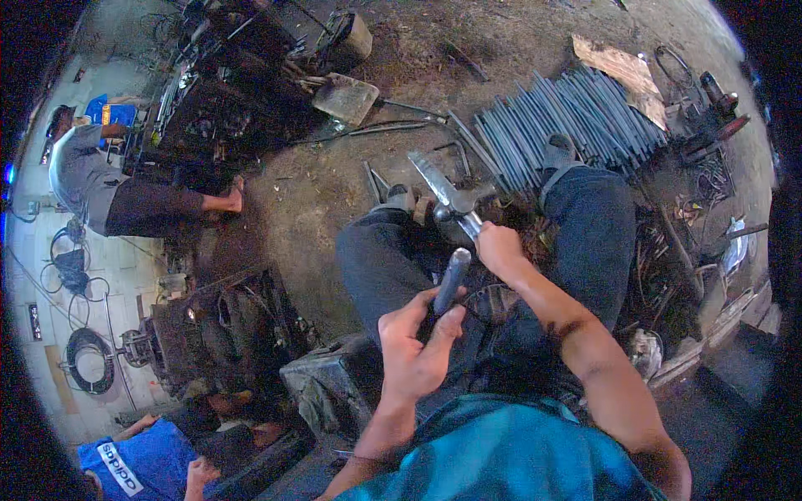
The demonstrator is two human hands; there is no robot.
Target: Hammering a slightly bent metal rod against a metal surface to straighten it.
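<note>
My left hand [413, 351] is closed round a grey metal rod [454, 275], whose blunt end points up and away from me. To its right and a little farther off, my right hand [499, 250] grips the handle of a hammer [458, 203] with a rounded metal head. The head is beyond the rod's tip and apart from it in the picture. A bright flat metal strip [430, 175] reaches out past the head; whether it belongs to the hammer I cannot tell. Both tools are held between my knees, and the rod's lower end is hidden by my left hand.
A pile of grey rods [568, 117] lies beyond my right foot, beside a brown board [622, 75]. A shovel [347, 98] rests farther left. One person [154, 196] is at the far left, another in a blue shirt [138, 459] at lower left. Scrap metal [660, 259] lies right.
</note>
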